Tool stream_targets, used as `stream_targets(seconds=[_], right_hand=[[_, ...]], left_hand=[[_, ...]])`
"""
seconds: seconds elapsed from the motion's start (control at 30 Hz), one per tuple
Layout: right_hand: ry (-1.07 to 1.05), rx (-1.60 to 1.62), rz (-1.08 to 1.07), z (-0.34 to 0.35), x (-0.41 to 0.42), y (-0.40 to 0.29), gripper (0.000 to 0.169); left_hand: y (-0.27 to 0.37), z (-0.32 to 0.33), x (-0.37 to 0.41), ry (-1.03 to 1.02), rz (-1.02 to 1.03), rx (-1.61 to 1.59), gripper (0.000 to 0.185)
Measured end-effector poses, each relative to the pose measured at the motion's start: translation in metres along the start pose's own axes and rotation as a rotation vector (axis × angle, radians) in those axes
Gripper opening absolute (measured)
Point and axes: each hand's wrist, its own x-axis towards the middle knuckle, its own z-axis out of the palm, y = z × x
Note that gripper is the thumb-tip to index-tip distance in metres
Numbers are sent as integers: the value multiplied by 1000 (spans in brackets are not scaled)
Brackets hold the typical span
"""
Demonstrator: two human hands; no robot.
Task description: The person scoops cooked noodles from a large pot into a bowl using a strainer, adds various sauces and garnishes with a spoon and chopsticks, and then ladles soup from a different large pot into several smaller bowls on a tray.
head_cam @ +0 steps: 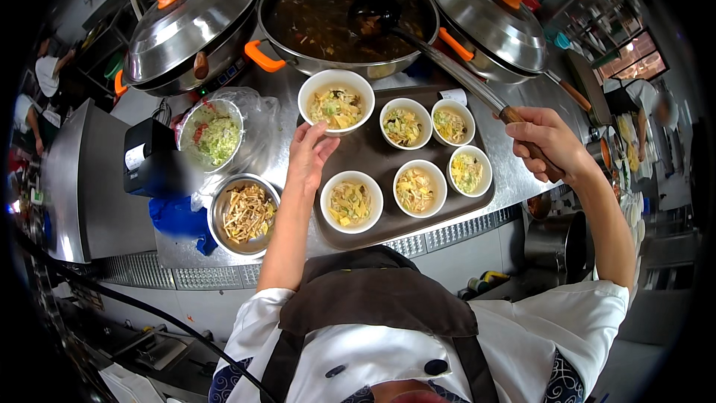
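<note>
My left hand (309,155) holds a white bowl (336,102) by its near side, over the edge of a dark tray (386,158). Chopped greens, yellow strips and dark bits lie in this bowl. My right hand (540,143) grips the wooden handle of a long metal ladle (458,73). The ladle's dark head rests in the brown broth of a wide steel pot (386,70) with orange handles. Several similar white bowls stand on the tray, among them a near-left bowl (352,202) and a near-middle bowl (420,188).
Lidded pans flank the pot, one at left (193,28) and one at right (492,25). Left of the tray are a tub of chopped greens (215,137), a steel bowl of pale strips (246,212), a black device (146,151) and a blue cloth (176,221). Other people stand farther off at both sides.
</note>
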Motion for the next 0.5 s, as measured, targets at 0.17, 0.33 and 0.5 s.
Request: stream_targets(seconds=[0.17, 0.33, 0.5], right_hand=[[-9, 109, 33, 1, -8, 0, 23], [-25, 252, 43, 1, -34, 4, 22], [-34, 314, 63, 9, -76, 10, 31]], left_hand=[[0, 1, -1, -1, 4, 7, 43], [-3, 0, 1, -28, 4, 9, 45], [-6, -3, -2, -33, -6, 22, 44]])
